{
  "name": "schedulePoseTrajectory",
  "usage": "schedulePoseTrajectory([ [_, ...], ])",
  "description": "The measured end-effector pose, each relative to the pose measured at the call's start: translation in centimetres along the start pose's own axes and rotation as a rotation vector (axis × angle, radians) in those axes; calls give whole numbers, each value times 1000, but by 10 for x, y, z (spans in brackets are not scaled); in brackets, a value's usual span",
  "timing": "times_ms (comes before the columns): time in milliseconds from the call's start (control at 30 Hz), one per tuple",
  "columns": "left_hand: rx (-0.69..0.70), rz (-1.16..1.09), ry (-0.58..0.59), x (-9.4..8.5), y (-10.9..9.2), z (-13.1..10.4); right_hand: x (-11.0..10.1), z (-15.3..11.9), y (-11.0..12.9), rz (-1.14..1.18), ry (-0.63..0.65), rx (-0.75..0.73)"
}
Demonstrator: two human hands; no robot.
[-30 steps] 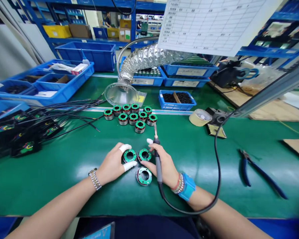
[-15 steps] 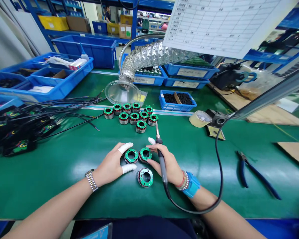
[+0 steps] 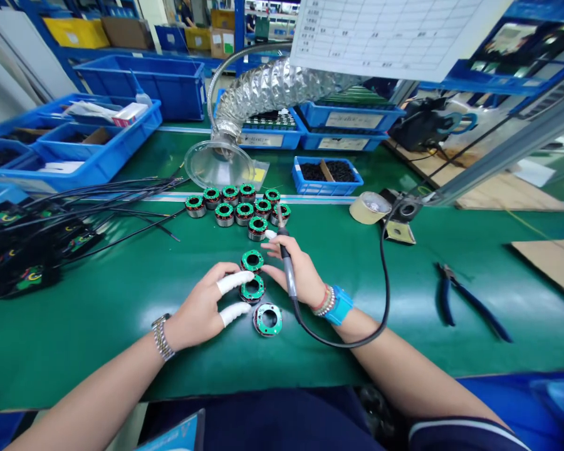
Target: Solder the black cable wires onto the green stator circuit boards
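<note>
My left hand [image 3: 209, 307], with white covers on two fingers, has its thumb and fingers around the left side of a ring-shaped part with a green board [image 3: 262, 290]. Just beyond it, touching or nearly so, stands a second green-topped ring [image 3: 245, 260]. My right hand [image 3: 298, 269] holds a soldering iron [image 3: 289, 274], tip pointing away and up; its fingertips are beside the second ring. Closer to me lies a third ring [image 3: 258, 326], tilted, touched by neither hand. Several more rings [image 3: 244, 214] stand grouped further back.
A clear fume funnel [image 3: 216, 166] hangs behind the grouped rings. Black cables [image 3: 122, 188] lie left. A small blue bin [image 3: 326, 185], a tape roll [image 3: 369, 208] and blue-handled pliers [image 3: 472, 300] are to the right. The iron's cord loops over my right forearm.
The ring near my right hand has moved away from me and left, so it stands behind the left hand's ring instead of beside it. My right hand moved with it. The view has shifted.
</note>
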State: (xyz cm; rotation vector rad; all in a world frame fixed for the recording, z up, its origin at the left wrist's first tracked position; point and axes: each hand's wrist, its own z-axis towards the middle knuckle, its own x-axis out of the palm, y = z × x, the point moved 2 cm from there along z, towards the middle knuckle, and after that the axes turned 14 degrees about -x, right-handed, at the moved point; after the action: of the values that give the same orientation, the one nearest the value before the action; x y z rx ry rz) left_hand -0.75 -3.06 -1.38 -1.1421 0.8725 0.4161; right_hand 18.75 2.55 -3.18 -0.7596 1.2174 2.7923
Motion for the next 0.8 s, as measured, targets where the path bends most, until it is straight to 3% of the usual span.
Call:
schedulePoseTrajectory([
  [133, 122, 190, 43, 16, -29, -16, -15, -10, 7, 31, -117, 24],
  [267, 110, 371, 51, 35, -46, -24, -19, -17, 8, 71, -146, 35],
  [433, 203, 213, 127, 15, -35, -36, -18, -19, 8, 68, -147, 24],
  [533, 124, 79, 66, 2, -24, -49, -18, -20, 9, 71, -157, 20],
  [667, -63, 23, -11, 13, -22, -65, -16, -16, 11, 66, -91, -27],
  [800, -99, 46, 49, 29, -24, -62, -9, 0, 7, -28, 62, -98],
])
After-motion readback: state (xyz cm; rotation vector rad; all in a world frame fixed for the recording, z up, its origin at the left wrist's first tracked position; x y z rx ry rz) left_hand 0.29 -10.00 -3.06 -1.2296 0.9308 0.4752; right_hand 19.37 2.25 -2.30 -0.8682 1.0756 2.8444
